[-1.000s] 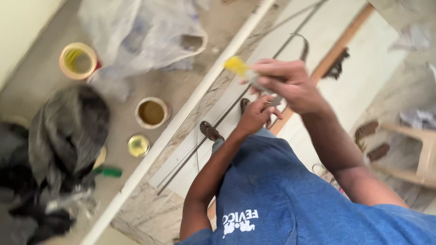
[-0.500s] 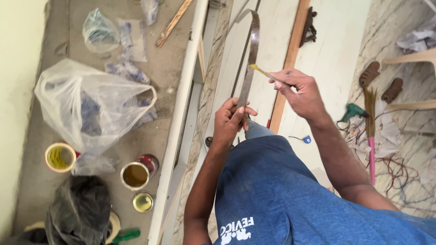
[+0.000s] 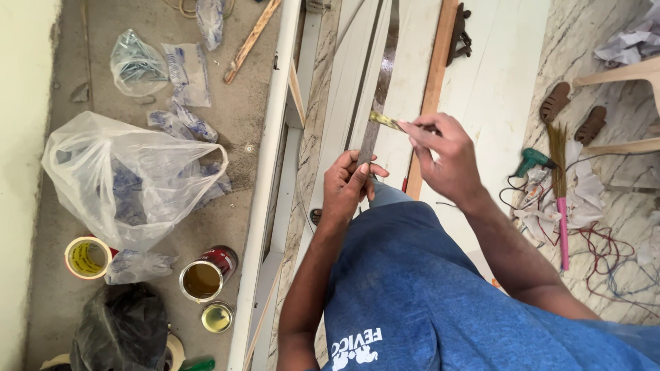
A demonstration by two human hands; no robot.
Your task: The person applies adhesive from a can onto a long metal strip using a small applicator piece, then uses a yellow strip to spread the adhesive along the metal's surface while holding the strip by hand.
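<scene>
A long thin dark strip (image 3: pixel 382 75) runs up from my left hand (image 3: pixel 352 180), which grips its lower end. My right hand (image 3: pixel 447 156) holds a small brush (image 3: pixel 386 121) whose yellowish tip touches the strip's right edge, a little above my left hand. Both forearms reach out over my blue shirt (image 3: pixel 440 302). Under the strip lie white boards (image 3: pixel 491 75) and a wooden batten (image 3: pixel 432 89) on the floor.
On the grey floor at left: an open tin of brownish liquid (image 3: pixel 203 278), its lid (image 3: pixel 216 317), a yellow tape roll (image 3: pixel 87 257), a clear plastic bag (image 3: pixel 130 180), a black bag (image 3: pixel 120 330). At right: a green drill (image 3: pixel 531 161), a broom (image 3: pixel 560 199), tangled wires (image 3: pixel 605 254), sandals (image 3: pixel 554 102), a plastic chair (image 3: pixel 629 75).
The view has swung and settled closer over my hands. My left hand has kept hold of the strip while the brush tip in my right hand has come against the strip's edge.
</scene>
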